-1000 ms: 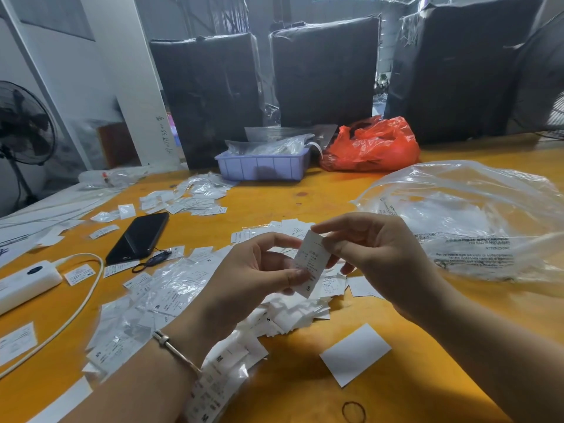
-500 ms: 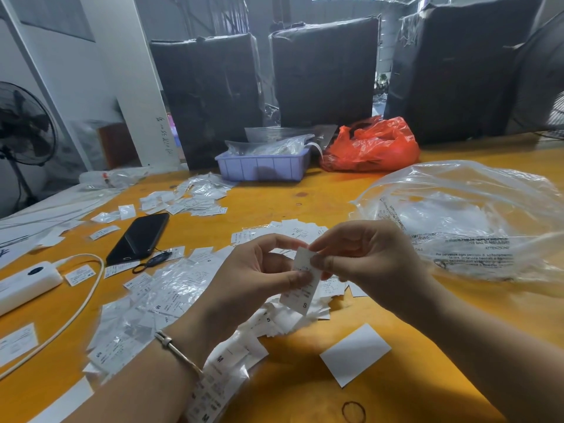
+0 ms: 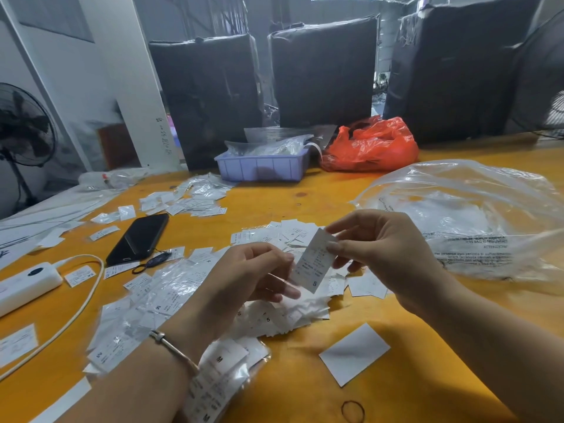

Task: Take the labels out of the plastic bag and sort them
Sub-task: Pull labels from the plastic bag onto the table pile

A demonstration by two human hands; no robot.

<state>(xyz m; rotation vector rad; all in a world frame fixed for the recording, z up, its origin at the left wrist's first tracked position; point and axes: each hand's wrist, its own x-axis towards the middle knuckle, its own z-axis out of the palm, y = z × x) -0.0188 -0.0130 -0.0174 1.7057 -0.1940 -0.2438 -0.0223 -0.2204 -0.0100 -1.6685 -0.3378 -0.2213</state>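
Observation:
My right hand (image 3: 384,254) pinches the top of a white label (image 3: 314,264) marked S, held up over the orange table (image 3: 305,196). My left hand (image 3: 244,276) is curled just left of it, fingertips at the label's lower left edge, where a blurred clear sleeve (image 3: 282,279) shows between thumb and fingers. Under the hands lies a heap of bare S labels (image 3: 283,315). Sleeved M labels (image 3: 219,370) lie by my left wrist. The big clear plastic bag (image 3: 473,215) lies to the right.
More labels and sleeves (image 3: 158,294) spread to the left, beside a black phone (image 3: 137,238), a white power bank (image 3: 27,282) and its cable (image 3: 76,312). A blue tray (image 3: 262,166) and a red bag (image 3: 372,145) sit at the back. A white card (image 3: 354,352) lies in front.
My right hand has lifted the label up and to the right, away from my left hand. My left thumb no longer lies across the label's face.

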